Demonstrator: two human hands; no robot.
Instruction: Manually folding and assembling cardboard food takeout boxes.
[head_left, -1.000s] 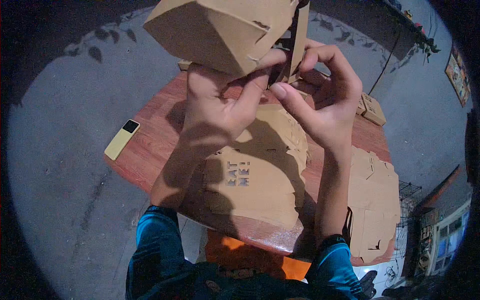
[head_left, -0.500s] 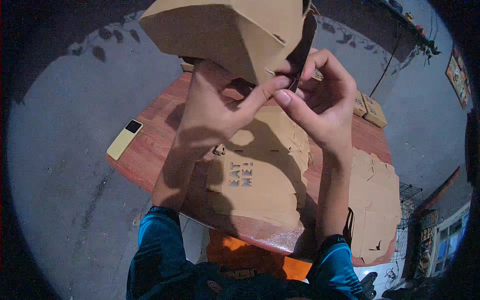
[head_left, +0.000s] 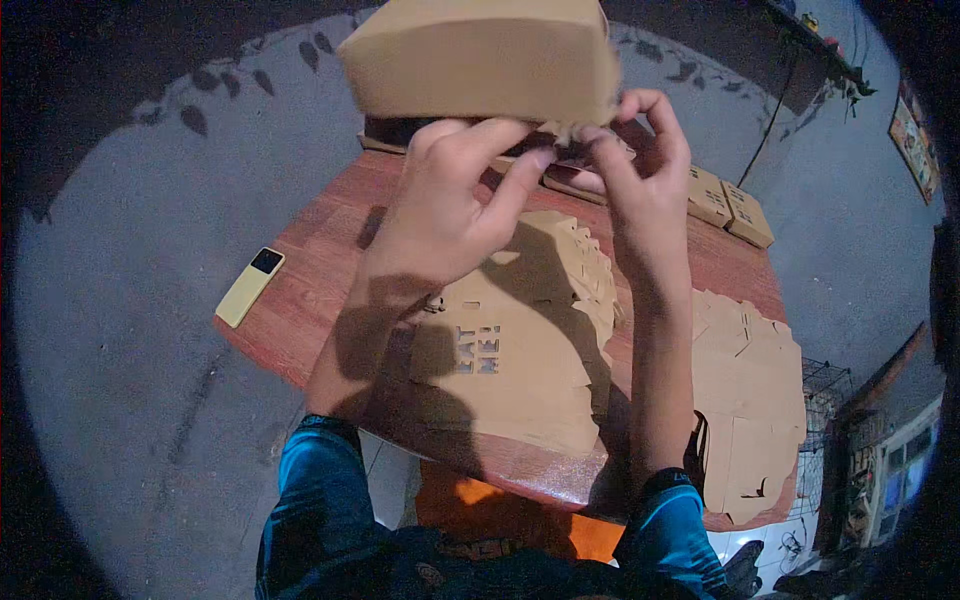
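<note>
box (head_left: 475, 65) has turned since half a second ago: a long, flat side now faces the wearer where a pointed corner did. it is up in the hands over the table's (head_left: 325, 235) far end, beyond the flat card (head_left: 530, 395). left hand (head_left: 452, 195) has thumb and forefinger parted under the lower edge, fingertips partly hidden; right hand (head_left: 642, 185) has its thumb at the near right corner, fingers curled, and whether they pinch a flap i cannot tell. the step looks like working that corner's folds; the next move seems to call for a steady left hold and careful right-hand pressure.
</note>
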